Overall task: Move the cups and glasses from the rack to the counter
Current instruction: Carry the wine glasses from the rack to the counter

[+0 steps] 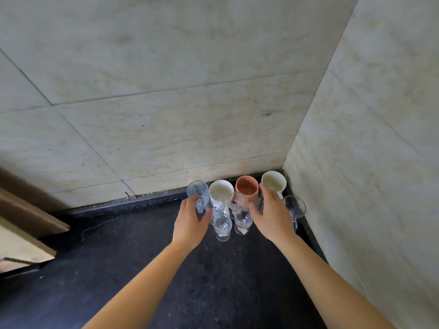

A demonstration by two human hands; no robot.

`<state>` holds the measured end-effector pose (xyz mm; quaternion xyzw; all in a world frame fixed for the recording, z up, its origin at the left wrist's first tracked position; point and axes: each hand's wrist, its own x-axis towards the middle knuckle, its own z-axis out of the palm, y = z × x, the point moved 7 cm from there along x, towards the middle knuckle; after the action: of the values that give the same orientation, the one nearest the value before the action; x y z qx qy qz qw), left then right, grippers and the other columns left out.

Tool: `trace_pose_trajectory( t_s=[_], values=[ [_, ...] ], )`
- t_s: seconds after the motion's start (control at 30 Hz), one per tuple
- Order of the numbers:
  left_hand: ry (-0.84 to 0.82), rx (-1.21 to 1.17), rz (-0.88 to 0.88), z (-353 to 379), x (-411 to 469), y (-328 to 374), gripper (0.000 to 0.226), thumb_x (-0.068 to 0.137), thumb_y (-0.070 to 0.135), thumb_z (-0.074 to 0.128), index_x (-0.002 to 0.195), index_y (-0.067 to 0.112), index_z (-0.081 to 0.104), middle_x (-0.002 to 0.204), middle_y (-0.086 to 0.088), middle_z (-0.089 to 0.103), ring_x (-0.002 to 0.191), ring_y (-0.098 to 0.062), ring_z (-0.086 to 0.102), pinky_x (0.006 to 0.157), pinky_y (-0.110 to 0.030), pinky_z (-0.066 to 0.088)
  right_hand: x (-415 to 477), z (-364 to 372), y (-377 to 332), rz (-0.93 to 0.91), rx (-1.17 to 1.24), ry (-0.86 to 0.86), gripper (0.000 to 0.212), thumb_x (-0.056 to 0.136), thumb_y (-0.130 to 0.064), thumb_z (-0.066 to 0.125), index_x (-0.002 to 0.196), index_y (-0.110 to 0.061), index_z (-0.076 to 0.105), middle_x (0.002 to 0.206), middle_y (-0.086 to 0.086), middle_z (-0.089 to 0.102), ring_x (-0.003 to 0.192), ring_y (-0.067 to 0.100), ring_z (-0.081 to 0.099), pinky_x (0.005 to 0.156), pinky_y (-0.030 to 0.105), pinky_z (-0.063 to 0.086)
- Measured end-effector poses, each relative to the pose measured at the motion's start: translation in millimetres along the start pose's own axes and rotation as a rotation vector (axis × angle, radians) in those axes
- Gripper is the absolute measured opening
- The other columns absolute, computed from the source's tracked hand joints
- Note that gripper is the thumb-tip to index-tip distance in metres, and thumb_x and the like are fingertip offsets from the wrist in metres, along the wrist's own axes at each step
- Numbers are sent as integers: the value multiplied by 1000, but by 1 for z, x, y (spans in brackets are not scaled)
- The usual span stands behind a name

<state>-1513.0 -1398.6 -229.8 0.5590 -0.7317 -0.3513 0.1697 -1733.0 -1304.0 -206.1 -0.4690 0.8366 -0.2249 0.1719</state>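
Note:
On the dark counter (166, 269), in the corner by the walls, stand a white cup (221, 189), a pink cup (247, 186) and a cream cup (273, 181). Several clear stemmed glasses stand in front of them, such as one (222, 225), another (243, 220) and one at the right wall (294, 206). My left hand (191, 224) grips a ribbed clear glass (197, 189) at the left end of the row. My right hand (273, 213) is closed around a clear glass (260, 204), mostly hidden by its fingers, just before the cream cup.
Marble-look tiled walls (166, 103) meet in a corner close behind and right of the cups. A beige wooden edge (28, 224) juts in at the left. The rack is out of view.

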Motion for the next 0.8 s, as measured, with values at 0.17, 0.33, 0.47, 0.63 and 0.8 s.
trace_pose_trajectory(
  t_s=[0.17,0.33,0.47,0.63,0.8],
  values=[
    [387,153,302,-117,-17,72,60,99,44,49,149,13,37,157,-11,33,141,-31,36,106,-44,40,11,-71,-67,-205,30,229,61,101,-45,45,153,-15,35,158,12,37,141,34,40,108,46,40],
    [723,415,294,-215,-91,78,63,102,48,39,155,16,28,165,-13,17,152,-32,16,118,-46,22,-1,-84,-161,-536,39,393,64,102,-49,39,156,-16,33,165,20,21,148,40,27,116,51,29],
    [813,592,46,-260,-173,16,69,99,54,37,157,19,23,166,-15,11,153,-34,9,119,-54,22,-41,-29,-240,-772,78,289,68,101,-53,38,159,-18,26,168,20,9,153,43,14,122,57,17],
    [891,664,-268,-313,-297,-59,72,97,60,31,158,23,19,166,-14,6,153,-34,5,119,-58,20,-142,44,-334,-995,111,67,73,99,-59,37,161,-22,21,168,19,5,153,44,12,121,61,17],
    [1064,685,-421,-383,-442,-107,73,97,60,31,159,23,16,166,-14,4,153,-33,5,119,-58,19,-284,78,-439,-1263,149,-31,75,98,-60,39,160,-23,23,168,19,9,153,43,13,121,60,17]
  ],
)
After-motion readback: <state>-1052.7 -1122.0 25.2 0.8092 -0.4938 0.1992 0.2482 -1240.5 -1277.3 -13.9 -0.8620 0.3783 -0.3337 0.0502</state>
